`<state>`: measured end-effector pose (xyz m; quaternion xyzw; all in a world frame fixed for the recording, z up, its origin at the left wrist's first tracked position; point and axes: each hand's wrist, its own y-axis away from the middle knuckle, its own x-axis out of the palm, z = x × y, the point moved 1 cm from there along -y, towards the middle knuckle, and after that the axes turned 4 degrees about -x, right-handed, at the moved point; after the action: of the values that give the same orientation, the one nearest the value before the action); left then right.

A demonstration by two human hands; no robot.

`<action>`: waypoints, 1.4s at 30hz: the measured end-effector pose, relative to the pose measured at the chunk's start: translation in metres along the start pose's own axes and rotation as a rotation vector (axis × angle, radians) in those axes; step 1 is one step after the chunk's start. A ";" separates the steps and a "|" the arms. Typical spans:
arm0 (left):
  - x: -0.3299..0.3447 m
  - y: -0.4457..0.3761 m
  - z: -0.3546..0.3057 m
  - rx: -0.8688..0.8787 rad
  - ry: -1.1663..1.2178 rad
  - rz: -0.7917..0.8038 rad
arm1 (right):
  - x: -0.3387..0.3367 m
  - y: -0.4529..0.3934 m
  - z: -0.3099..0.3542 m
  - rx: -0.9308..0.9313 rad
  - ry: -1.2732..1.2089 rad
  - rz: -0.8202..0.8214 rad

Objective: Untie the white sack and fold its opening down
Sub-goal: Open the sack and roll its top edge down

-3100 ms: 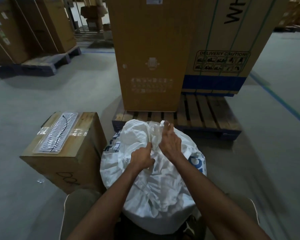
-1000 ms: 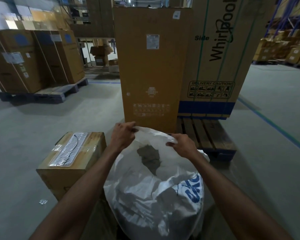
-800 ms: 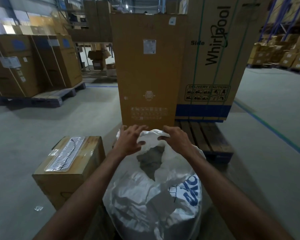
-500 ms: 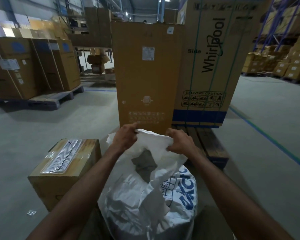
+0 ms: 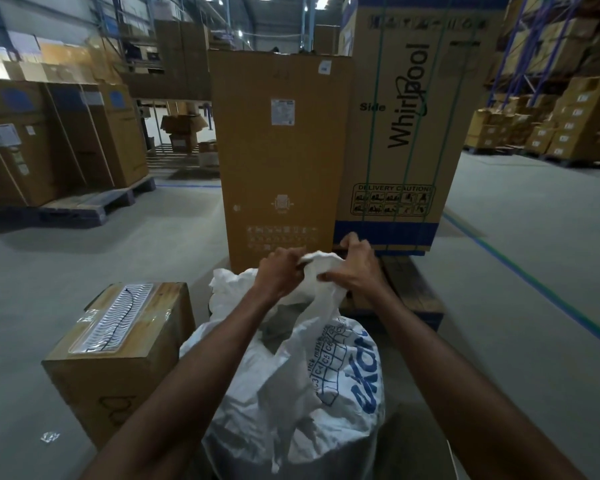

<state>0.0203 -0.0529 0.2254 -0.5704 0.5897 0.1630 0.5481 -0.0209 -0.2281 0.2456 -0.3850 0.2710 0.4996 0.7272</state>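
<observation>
Both hands, left hand and right hand, pinch the white sack at its rim. Gripping the far edge close together likely readies it for folding down.

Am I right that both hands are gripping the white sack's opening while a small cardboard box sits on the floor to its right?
Not quite: in the head view, the small cardboard box sits to the left of the white woven sack, not the right. The left hand and right hand do grip its opening.

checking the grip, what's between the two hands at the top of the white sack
In the head view, a bunched fold of the white woven plastic sack's opening spans the gap; the left hand and right hand each grip it.
</observation>
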 end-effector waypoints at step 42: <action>0.003 0.004 0.108 -0.047 -0.022 0.103 | 0.010 0.005 -0.021 -0.209 0.191 -0.249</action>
<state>0.0674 0.0349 0.1837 -0.5499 0.6082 0.2111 0.5321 -0.0223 -0.2396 0.2252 -0.5346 0.2360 0.3923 0.7104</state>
